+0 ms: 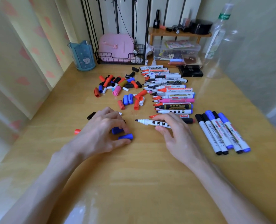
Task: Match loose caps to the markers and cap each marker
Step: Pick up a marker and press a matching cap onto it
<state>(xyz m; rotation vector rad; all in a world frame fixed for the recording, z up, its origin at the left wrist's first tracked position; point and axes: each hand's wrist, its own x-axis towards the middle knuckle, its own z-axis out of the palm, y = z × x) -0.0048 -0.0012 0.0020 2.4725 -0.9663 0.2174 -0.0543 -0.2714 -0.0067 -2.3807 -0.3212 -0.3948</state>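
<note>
Gripping white-barrelled uncapped marker (153, 122), right hand (174, 133) curls round it; left hand (101, 131), left of marker, pinches blue plastic cap (117, 130). Risk: dark tip may mismatch blue cap, ink smears. Far beyond marker: black wire basket (111, 61) holds pink case (116, 46); clear plastic box (197, 49) holds stickers (179, 43).

- Glossy wooden desk (134, 183)
- Heap of loose caps (117, 84), mid-back
- Row of uncapped markers (171, 91) just right of it
- Five capped markers (222, 133), far right
- Blue cup (82, 55) and wire basket (119, 59) at the back
</note>
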